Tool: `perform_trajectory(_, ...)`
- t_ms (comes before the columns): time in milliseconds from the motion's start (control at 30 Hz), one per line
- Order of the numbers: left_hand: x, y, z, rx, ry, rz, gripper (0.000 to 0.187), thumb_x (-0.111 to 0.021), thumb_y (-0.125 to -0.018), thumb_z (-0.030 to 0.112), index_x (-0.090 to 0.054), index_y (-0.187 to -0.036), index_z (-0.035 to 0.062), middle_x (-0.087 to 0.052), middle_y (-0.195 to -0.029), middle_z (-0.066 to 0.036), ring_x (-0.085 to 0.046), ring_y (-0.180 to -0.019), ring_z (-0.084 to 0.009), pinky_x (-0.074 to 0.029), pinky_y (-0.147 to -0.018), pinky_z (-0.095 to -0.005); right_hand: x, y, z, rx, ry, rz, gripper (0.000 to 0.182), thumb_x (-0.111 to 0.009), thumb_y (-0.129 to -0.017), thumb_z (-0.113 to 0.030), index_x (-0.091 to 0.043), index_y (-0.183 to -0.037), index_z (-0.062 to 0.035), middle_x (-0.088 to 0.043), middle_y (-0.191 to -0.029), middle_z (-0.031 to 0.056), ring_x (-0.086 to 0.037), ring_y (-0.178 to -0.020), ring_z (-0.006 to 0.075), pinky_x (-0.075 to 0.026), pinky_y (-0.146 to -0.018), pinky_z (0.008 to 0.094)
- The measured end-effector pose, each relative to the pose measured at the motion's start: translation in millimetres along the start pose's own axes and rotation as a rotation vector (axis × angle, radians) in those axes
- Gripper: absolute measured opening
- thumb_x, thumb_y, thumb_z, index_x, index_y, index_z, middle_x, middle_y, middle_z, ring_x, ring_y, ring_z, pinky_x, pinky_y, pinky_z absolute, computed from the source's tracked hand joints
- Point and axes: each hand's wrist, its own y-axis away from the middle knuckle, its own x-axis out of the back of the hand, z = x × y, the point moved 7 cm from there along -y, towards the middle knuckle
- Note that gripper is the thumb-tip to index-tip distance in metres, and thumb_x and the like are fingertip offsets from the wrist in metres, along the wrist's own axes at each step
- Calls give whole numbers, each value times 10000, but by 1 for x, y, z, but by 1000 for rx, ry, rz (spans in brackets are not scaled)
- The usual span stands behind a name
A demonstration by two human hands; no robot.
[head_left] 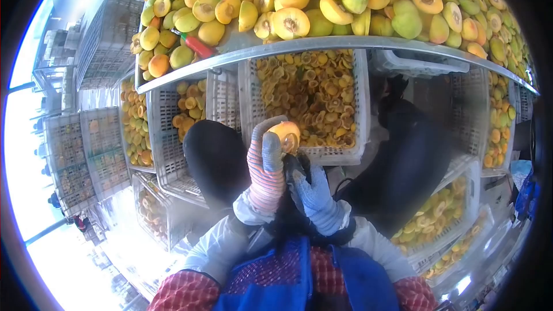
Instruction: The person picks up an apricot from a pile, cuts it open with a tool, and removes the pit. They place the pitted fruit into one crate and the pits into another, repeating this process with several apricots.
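Observation:
My left hand [266,161], in a striped glove, holds a cut yellow-orange fruit [286,136] with its hollow brown centre showing. Just right of it is my right hand [314,196], in a blue-grey glove, its fingers closed on something dark below the fruit that I cannot make out. Both hands are over the near edge of a white crate [362,109] of halved fruit pieces. Above, a metal-edged table [345,42] bears a heap of whole and halved fruit. A red-handled tool [199,46] lies at the table's left edge.
Crates of fruit stand under the table at left [164,132] and right [481,121]. More fruit crates are at lower right [473,196] and lower left [173,224]. Stacked grey crates [109,40] stand at far left. My dark-clad knees flank the middle crate.

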Motion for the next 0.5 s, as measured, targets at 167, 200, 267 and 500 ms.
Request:
perform_trajectory(167,-3,4,2,-10,-47,19,498,-483,-925,511,-576,-1076,46,-612,-980,-54,-562,-902,-124,-448,-818,-262,2,1,5,-180,-230,-55,257,-564,-900,-169,-551,-1077,16,-605,-771,94,-577,-642,205,-450,-576,315)
perform_trajectory(200,-4,3,1,32,-19,-13,491,-484,-926,505,-584,-1065,44,-615,-971,-51,-564,-894,-120,-449,-812,-261,1,3,6,-227,-287,-79,249,-568,-900,-173,-552,-1070,8,-599,-759,79,-569,-617,185,-443,-552,301)
perform_trajectory(267,-7,2,-1,115,42,-72,479,-486,-930,492,-598,-1042,40,-620,-951,-46,-566,-878,-112,-451,-799,-259,0,7,6,-384,-496,-109,230,-575,-902,-185,-553,-1055,-14,-587,-741,47,-547,-571,148,-422,-502,266)
perform_trajectory(500,-14,-1,-4,181,94,-305,353,-493,-954,359,-591,-1037,30,-610,-908,-38,-540,-833,-93,-441,-759,-243,-13,19,-20,-672,-1052,-319,310,-492,-945,-393,-540,-987,-89,-486,-618,-4,-430,-440,95,-350,-382,231)
